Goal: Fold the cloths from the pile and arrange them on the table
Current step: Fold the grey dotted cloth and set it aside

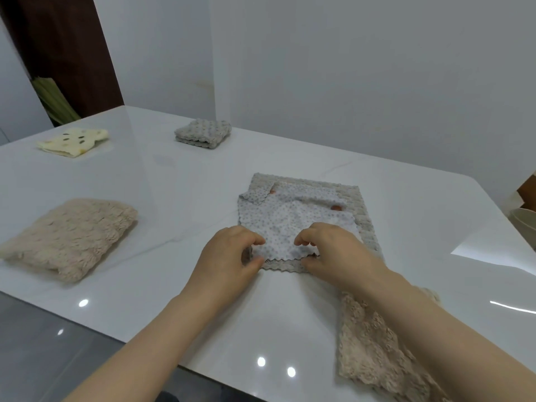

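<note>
A thin white cloth with small grey dots [293, 219] lies crumpled on top of a flat grey textured cloth [364, 216] at the table's middle. My left hand [232, 253] pinches the dotted cloth's near left edge. My right hand [333, 250] pinches its near edge a little to the right, fingers curled over the fabric. A folded fluffy beige cloth [69, 236] sits at the left. A folded grey cloth [203, 133] and a folded yellow spotted cloth [74, 142] lie at the far side.
A beige lacy cloth [374, 352] lies under my right forearm at the near right, hanging toward the white glossy table's [162, 181] edge. A pale bowl-like rim [525, 224] shows at the far right. White walls stand behind the table.
</note>
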